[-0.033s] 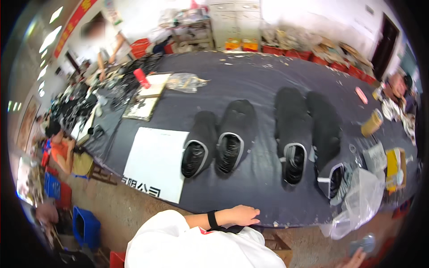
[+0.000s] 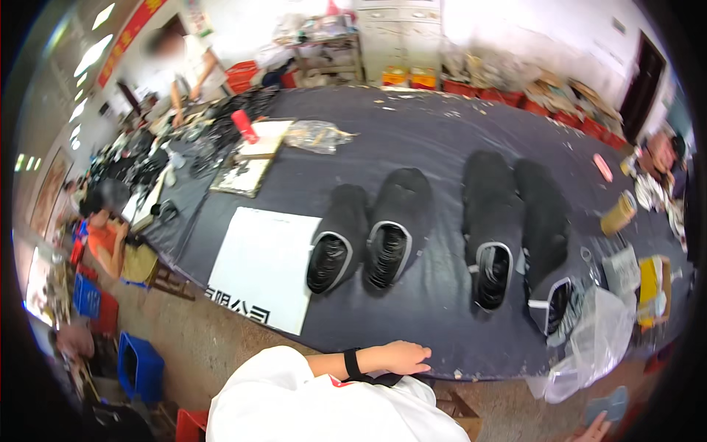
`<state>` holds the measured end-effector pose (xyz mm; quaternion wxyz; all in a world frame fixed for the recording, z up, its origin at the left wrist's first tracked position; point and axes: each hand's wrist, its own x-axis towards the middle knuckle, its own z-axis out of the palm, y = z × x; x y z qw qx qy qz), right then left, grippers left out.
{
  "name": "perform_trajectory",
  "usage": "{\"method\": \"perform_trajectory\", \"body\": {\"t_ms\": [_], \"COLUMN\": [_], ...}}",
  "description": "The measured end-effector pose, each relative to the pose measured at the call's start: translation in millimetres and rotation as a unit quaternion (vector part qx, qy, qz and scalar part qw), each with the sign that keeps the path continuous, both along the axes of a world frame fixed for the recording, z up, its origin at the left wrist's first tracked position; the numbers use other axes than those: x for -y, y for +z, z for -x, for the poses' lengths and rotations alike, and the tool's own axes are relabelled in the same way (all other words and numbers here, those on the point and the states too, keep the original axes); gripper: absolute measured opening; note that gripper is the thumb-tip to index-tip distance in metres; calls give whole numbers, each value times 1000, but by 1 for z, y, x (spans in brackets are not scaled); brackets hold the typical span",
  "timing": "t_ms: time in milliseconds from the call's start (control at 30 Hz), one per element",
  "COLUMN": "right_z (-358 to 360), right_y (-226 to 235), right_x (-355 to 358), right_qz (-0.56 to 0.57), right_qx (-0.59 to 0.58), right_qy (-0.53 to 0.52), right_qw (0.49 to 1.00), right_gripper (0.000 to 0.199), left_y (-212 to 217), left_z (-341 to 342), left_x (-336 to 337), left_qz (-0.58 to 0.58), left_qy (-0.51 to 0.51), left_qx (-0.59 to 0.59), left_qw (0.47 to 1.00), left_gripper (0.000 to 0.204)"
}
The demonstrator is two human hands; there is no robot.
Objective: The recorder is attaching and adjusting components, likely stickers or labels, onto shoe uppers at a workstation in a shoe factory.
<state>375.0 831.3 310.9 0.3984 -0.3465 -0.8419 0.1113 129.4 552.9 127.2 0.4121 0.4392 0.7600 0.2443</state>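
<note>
While left hand (image 2: 406,358) lies slack by wrinkled dark sheeting (image 2: 442,306), right hand (image 2: 595,429) pinches flat grey-blue piece (image 2: 608,404).

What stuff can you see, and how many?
Table: one, dark, centre
Shoe-shaped fabric pieces: four, black, on the table
Board: one, white, left of them
Cylinder: one, red, table's far left
Plastic bags: several, clear, table
Roll: one, tan, right
Box: one, yellow, right
Crates: several, red, back wall
Bins: two, blue, left floor
People: at least two, white and orange tops, left
Left hand: one, bare, table's near edge
Right hand: one, holding blue-grey piece, lower right
</note>
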Motion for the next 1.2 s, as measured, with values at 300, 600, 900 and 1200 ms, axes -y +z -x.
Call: {"method": "perform_trajectory", "body": {"t_ms": [300,600,900,1200], "right_z": [185,211,175,158], "right_y": [-27,-80,-104,-98], "right_x": [111,214,145,96], "right_qz": [-28,-35,-8,5], "right_qx": [80,88,118,167], "right_qy": [427,606,685,719], "right_qw": [900,790,719,674], "right_gripper": [25,50,57,57], "left_y": [64,92,82,77], "left_z": [2,-33,-71,-101], "left_x": [67,62,0,-50], "left_qz": [-268,-303,-334,-431], "left_qy": [270,533,623,632], "left_qx": [144,-1,28,16], "left_qw": [914,790,706,644], "left_gripper": [32,24,23,18]}}
